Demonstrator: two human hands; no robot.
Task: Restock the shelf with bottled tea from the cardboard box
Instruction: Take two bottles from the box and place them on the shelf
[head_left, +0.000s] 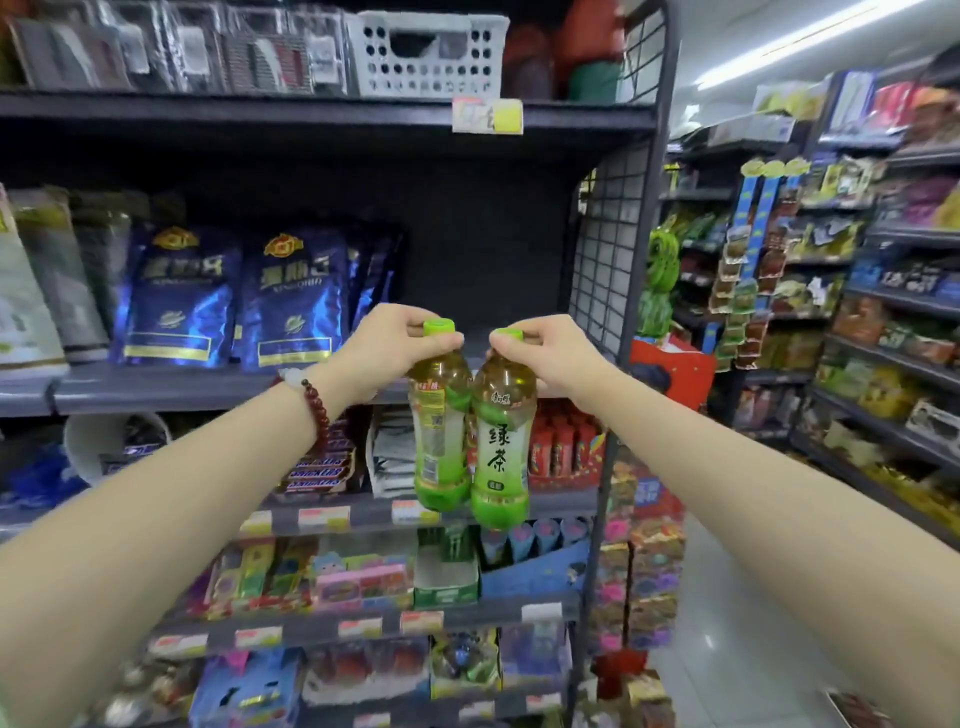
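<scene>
Two green tea bottles hang side by side in front of the dark shelf. My left hand pinches the neck of the left bottle just under its green cap. My right hand pinches the cap of the right bottle, whose label faces me. The bottles touch each other. Both hang at the height of the middle shelf, in front of a bare dark stretch to the right of the blue bags. The cardboard box is out of view.
Blue foil bags stand on the middle shelf at left. A white perforated basket sits on the top shelf. Snack bars and red packs fill the lower shelves. A wire grid panel closes the shelf's right end. An aisle runs at right.
</scene>
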